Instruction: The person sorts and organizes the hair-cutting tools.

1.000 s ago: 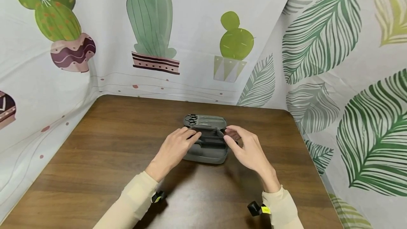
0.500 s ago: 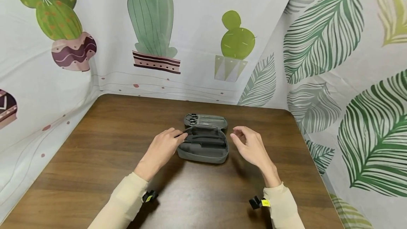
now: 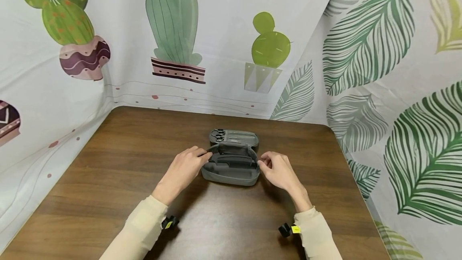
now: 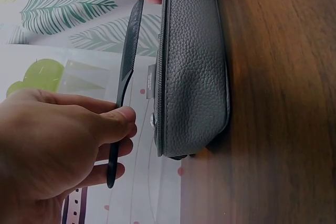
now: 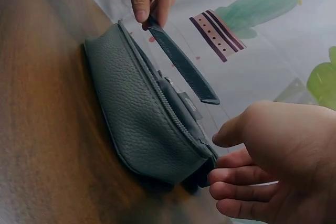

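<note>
A grey leather-textured zip case [image 3: 231, 179] lies unzipped on the table, its lid [image 3: 240, 135] folded to the back. My left hand [image 3: 185, 167] pinches a black comb [image 4: 131, 40] by its handle at the left of the case. The comb's toothed part reaches rightward above the case's opening, apart from the zip rim in the right wrist view [image 5: 181, 64]. My right hand [image 3: 280, 170] is at the right end of the case with its fingers loosely bent. Its fingertips [image 5: 220, 177] are close to the case's corner; whether they touch it I cannot tell.
Scissors [image 3: 218, 135] with dark finger rings sit at the lid's left side, beside slim tools under a sleeve. A brown wooden table [image 3: 144, 131] holds the case. Printed cloth with cacti and leaves [image 3: 223, 51] hangs behind and at the sides.
My left hand has shifted left from over the case, bringing the comb into sight. My right hand drew off to the right, then came back down close to the case's right end.
</note>
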Demonstrator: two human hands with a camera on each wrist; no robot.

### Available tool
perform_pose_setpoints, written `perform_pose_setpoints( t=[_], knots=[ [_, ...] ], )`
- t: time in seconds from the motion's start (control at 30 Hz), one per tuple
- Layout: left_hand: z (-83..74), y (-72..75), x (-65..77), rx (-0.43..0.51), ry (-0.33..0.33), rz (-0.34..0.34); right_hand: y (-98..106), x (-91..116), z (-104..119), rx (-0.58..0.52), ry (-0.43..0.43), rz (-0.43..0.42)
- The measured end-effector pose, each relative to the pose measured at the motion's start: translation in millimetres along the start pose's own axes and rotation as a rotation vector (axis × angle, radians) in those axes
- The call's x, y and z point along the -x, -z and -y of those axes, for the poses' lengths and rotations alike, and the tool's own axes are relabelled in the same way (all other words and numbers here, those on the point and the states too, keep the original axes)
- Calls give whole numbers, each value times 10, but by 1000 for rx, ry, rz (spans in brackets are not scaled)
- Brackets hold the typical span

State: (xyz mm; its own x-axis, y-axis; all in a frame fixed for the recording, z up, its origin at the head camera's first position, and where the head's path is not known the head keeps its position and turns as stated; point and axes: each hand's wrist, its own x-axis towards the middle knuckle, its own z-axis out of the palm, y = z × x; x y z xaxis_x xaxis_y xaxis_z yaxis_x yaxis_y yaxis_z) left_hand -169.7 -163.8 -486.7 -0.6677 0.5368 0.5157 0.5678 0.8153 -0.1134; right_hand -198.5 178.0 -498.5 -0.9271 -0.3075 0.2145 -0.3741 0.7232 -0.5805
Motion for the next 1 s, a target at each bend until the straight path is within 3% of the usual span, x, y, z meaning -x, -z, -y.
perform_pose_setpoints(
  t=[0.3, 0.7, 1.0],
  knots=[
    [-15, -22, -21, 3, -22, 16, -85, -11, 26, 15, -63, 11],
    [-35, -23, -85, 7, -15, 100, -110, -14, 26, 24, -47, 1],
    [-73, -32, -251, 41, 7, 273, -113, -15, 45, 28, -49, 9]
  ],
)
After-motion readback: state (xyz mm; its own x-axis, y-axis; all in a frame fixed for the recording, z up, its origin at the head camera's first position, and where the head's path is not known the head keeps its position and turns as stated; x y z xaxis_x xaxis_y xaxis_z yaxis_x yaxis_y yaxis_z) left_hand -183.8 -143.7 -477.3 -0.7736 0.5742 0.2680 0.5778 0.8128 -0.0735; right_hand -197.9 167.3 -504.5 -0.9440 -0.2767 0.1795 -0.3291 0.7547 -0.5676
